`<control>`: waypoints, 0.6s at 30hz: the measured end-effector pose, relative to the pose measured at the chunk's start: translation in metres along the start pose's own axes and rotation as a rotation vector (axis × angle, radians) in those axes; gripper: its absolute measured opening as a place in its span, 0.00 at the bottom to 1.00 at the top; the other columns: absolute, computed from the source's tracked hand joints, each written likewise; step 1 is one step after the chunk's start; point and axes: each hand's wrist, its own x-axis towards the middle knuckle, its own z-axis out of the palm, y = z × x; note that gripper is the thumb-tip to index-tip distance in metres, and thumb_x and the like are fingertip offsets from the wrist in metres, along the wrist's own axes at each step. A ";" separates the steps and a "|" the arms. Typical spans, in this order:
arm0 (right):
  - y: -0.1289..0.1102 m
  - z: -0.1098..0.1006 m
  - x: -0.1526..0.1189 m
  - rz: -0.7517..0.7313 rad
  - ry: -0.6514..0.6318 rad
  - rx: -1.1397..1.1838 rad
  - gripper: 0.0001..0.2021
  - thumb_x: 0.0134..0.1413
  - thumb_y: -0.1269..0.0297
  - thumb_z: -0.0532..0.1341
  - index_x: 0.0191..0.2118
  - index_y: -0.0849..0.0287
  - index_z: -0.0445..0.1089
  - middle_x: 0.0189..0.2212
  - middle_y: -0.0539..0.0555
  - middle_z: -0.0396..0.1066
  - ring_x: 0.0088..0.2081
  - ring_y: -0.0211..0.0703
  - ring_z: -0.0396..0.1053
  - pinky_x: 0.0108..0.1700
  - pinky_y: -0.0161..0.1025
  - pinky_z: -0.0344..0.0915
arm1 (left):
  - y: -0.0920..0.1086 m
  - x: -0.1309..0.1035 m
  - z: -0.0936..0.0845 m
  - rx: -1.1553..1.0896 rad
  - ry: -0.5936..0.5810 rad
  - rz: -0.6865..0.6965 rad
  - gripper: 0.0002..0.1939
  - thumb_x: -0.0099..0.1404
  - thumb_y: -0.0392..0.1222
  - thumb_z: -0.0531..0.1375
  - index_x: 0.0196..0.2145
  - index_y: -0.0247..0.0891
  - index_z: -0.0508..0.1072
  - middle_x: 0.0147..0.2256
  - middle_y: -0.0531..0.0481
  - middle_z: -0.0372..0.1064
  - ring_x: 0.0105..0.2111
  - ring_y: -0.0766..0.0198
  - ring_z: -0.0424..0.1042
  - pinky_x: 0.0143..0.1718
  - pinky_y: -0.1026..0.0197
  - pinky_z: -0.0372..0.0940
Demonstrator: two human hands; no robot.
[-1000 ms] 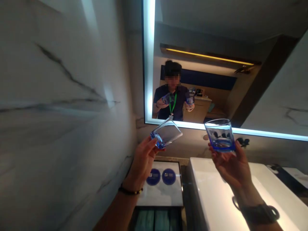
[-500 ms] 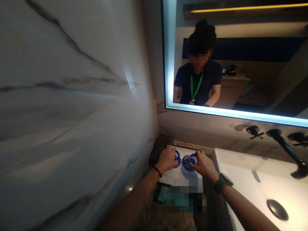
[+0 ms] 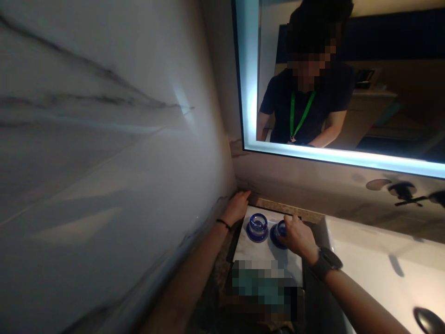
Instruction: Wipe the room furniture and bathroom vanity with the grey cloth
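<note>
Two blue glasses stand on round blue coasters on a white tray (image 3: 259,253) beside the sink. The left glass (image 3: 257,226) stands free. My left hand (image 3: 237,206) rests just left of it by the marble wall, fingers loose and holding nothing. Fingers of my right hand (image 3: 295,235) wrap the right glass (image 3: 280,229), which is mostly hidden behind them. A black watch sits on my right wrist and a thin dark band on my left.
The marble wall (image 3: 104,162) fills the left side. A lit mirror (image 3: 340,79) shows my reflection. The white sink basin (image 3: 375,273) lies to the right, with dark wall taps (image 3: 403,191) above it. A blurred patch covers the tray's near end.
Both glasses came down from in front of the mirror onto the tray's coasters. My left hand has let go of its glass and moved left; my right hand still grips its glass.
</note>
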 end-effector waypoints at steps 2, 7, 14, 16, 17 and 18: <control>0.004 0.005 0.000 -0.004 -0.006 -0.020 0.18 0.54 0.61 0.67 0.46 0.62 0.63 0.42 0.62 0.65 0.40 0.55 0.71 0.34 0.42 0.67 | -0.019 0.018 0.012 0.019 -0.057 -0.029 0.27 0.68 0.36 0.51 0.64 0.35 0.58 0.65 0.40 0.55 0.65 0.55 0.53 0.65 0.54 0.50; 0.006 0.013 -0.004 -0.009 -0.009 -0.070 0.17 0.59 0.56 0.64 0.46 0.60 0.61 0.40 0.59 0.62 0.40 0.54 0.71 0.33 0.40 0.66 | -0.056 0.001 0.065 0.009 -0.220 -0.114 0.22 0.73 0.45 0.47 0.60 0.36 0.65 0.61 0.42 0.63 0.62 0.55 0.59 0.63 0.49 0.53; 0.006 0.018 -0.008 0.001 -0.019 -0.091 0.19 0.58 0.54 0.65 0.46 0.61 0.63 0.38 0.60 0.62 0.38 0.56 0.71 0.30 0.41 0.65 | -0.036 -0.168 0.096 0.026 -0.164 -0.248 0.24 0.68 0.36 0.50 0.60 0.33 0.64 0.62 0.43 0.61 0.61 0.52 0.58 0.63 0.51 0.55; 0.006 0.019 -0.009 0.002 -0.006 -0.082 0.18 0.58 0.54 0.65 0.46 0.61 0.63 0.38 0.60 0.62 0.39 0.57 0.71 0.30 0.42 0.66 | -0.028 -0.226 0.108 0.029 -0.172 -0.323 0.29 0.63 0.33 0.53 0.61 0.32 0.64 0.63 0.43 0.59 0.62 0.47 0.55 0.63 0.49 0.55; 0.005 0.020 -0.010 0.006 0.005 -0.076 0.18 0.59 0.54 0.64 0.46 0.61 0.63 0.38 0.60 0.63 0.39 0.57 0.71 0.30 0.43 0.67 | -0.025 -0.252 0.115 0.026 -0.187 -0.361 0.31 0.60 0.31 0.53 0.62 0.32 0.63 0.64 0.43 0.58 0.63 0.46 0.53 0.64 0.48 0.54; 0.005 0.020 -0.011 0.010 0.018 -0.068 0.17 0.59 0.55 0.64 0.46 0.61 0.64 0.38 0.60 0.63 0.39 0.58 0.71 0.31 0.43 0.67 | -0.023 -0.276 0.124 0.020 -0.203 -0.395 0.33 0.58 0.30 0.53 0.63 0.33 0.63 0.64 0.44 0.56 0.64 0.45 0.51 0.64 0.47 0.53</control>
